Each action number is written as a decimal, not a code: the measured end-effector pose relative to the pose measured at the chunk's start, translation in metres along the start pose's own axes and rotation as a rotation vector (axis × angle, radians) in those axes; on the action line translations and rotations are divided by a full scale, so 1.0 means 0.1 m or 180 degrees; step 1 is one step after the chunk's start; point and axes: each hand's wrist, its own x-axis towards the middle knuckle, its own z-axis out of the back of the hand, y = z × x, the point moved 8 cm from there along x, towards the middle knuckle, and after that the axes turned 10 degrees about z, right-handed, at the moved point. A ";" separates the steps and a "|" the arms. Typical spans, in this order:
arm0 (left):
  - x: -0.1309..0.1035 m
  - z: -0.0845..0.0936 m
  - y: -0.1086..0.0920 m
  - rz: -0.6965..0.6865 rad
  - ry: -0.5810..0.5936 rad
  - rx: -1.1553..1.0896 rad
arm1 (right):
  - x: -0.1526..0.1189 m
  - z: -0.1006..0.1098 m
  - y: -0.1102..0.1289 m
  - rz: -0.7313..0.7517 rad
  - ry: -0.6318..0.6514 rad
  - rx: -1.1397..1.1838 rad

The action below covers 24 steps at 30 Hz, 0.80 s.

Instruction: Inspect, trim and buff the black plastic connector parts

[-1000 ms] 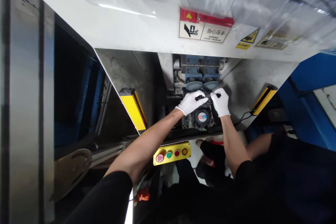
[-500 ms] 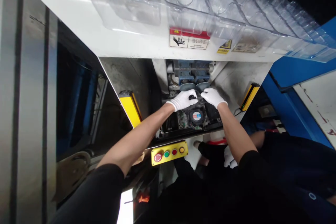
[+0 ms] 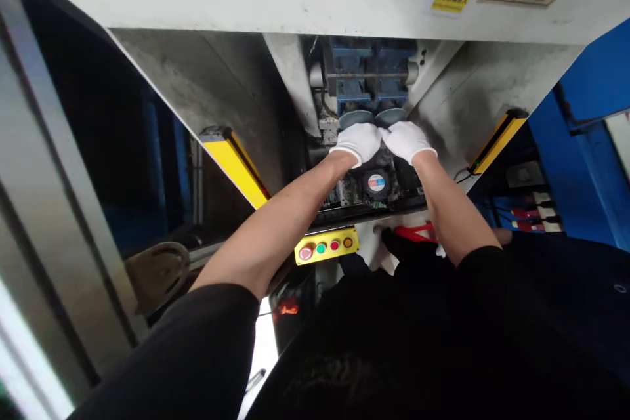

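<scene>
Head view: your left hand (image 3: 358,142) and right hand (image 3: 407,140), both white-gloved, sit knuckle to knuckle inside the press opening, just under two grey round pads (image 3: 373,119) below the blue block (image 3: 370,75). Grip curled downward; whether it is clamped on anything, cannot tell. Circuit board with black fan (image 3: 376,183) lies just below your wrists. Yellow light bars (image 3: 235,165) flank the opening; yellow button box (image 3: 327,246) at the front edge.
</scene>
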 end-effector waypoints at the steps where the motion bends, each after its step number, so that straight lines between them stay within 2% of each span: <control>1: -0.02 -0.01 0.02 0.0000 0.0058 -0.0197 | -0.02 0.01 0.02 0.0040 0.0038 0.0041; 3: -0.06 -0.01 0.05 0.0029 0.0042 -0.0593 | -0.06 0.06 0.04 0.0054 -0.0009 0.0265; 7: -0.05 -0.06 0.20 0.0253 -0.0312 -0.1331 | -0.11 0.05 -0.02 0.0058 -0.0364 0.1264; 10: -0.01 -0.07 0.26 0.0215 -0.0627 -0.1458 | -0.10 0.02 -0.12 0.0085 -0.0702 0.1488; 11: -0.01 -0.07 0.26 0.0162 -0.0648 -0.1474 | -0.10 0.01 -0.14 0.0076 -0.0759 0.1455; 13: -0.02 -0.12 0.25 0.0031 -0.0414 -0.1767 | -0.12 -0.01 -0.17 0.0045 -0.0790 0.1506; 15: -0.07 -0.16 0.25 -0.0074 -0.0146 -0.2448 | -0.17 -0.02 -0.17 0.0061 -0.0894 0.1929; 16: -0.09 -0.16 0.26 -0.0094 -0.0134 -0.2814 | -0.19 -0.02 -0.17 0.0094 -0.1011 0.2255; 18: -0.14 -0.17 0.33 -0.0106 -0.0341 -0.3355 | -0.23 -0.03 -0.19 0.0142 -0.1352 0.2882; 20: -0.15 -0.22 0.38 -0.0177 -0.0528 -0.3554 | -0.25 -0.09 -0.23 0.0117 -0.1643 0.3224; 24: -0.08 -0.33 0.41 -0.0330 -0.0630 -0.3604 | -0.20 -0.22 -0.27 0.0095 -0.1820 0.3271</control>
